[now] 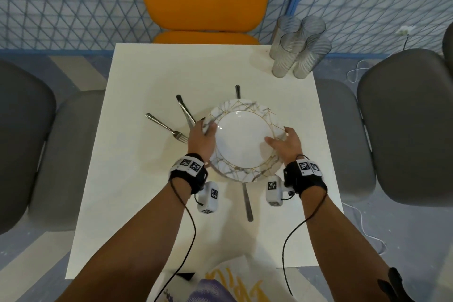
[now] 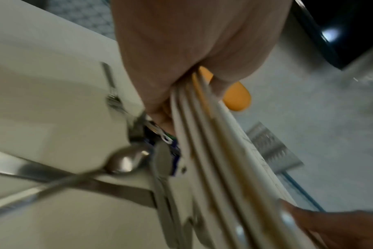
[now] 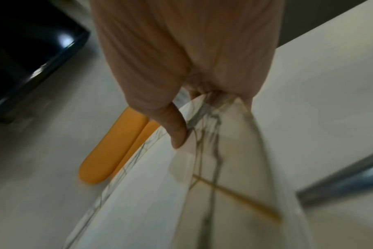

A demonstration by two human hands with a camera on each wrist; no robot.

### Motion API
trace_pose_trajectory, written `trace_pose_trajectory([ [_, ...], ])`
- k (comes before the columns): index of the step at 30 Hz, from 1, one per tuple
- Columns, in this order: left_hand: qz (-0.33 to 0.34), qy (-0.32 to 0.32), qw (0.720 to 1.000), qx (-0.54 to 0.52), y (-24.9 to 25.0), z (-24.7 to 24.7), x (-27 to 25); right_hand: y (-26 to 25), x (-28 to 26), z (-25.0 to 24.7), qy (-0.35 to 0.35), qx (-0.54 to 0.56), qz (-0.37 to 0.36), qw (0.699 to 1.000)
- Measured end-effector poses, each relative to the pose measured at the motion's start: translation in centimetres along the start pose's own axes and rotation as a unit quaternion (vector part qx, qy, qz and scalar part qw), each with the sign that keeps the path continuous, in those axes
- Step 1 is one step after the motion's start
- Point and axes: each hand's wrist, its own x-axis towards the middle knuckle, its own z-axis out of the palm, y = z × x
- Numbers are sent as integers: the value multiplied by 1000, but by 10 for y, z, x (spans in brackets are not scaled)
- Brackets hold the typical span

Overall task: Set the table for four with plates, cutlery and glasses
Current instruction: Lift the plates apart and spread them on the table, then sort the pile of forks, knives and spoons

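1. Two hands hold one stack of plates (image 1: 242,140): our left hand (image 1: 199,138) takes the stack's left rim and our right hand (image 1: 285,143) its right rim, thumbs over the top plate.
2. Each grip is closed on the rim; the left wrist view shows several plate edges (image 2: 204,151) pinched together, so none has been dealt out yet.
3. The stack sits over the middle of the desk (image 1: 152,74), and we cannot tell if it rests on it or is just lifted.
4. Cutlery lies fanned out from under the stack: a fork (image 1: 166,127) and other handles (image 1: 185,109) to the stack's left, one handle (image 1: 237,91) beyond it, one (image 1: 247,203) on our side.
5. Four glasses (image 1: 297,44) stand together well to the far right of the stack.
6. We judge the coming move turns on the stack lying squarely between both hands, neither nearer, so it should rise level before plates go out.
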Motion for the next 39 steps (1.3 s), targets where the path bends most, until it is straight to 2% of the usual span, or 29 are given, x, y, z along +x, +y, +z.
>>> trace_pose_trajectory([
  [5,-13,-152,982,109,21,67,3,31,30,-66,78,-30,29,996],
  [9,3,-204,966,159,28,114,11,51,53,-107,107,-51,54,991],
  [14,10,-193,948,254,32,158,20,67,70,-126,96,-96,60,989],
  [22,42,-156,954,254,33,183,28,72,94,-138,101,-105,68,987],
  [27,22,-176,962,208,34,176,30,74,107,-139,80,-119,79,987],
  [29,22,-165,972,164,32,166,28,72,106,-137,80,-145,83,983],
  [31,20,-135,984,117,28,151,26,67,98,-134,114,-211,87,967],
  [33,19,-96,991,87,21,131,24,57,83,-127,180,-250,49,950],
  [36,35,-53,995,71,4,99,19,50,65,-110,258,-238,-44,935],
  [39,44,-29,994,91,-21,71,10,42,38,-80,254,-242,-168,921],
])
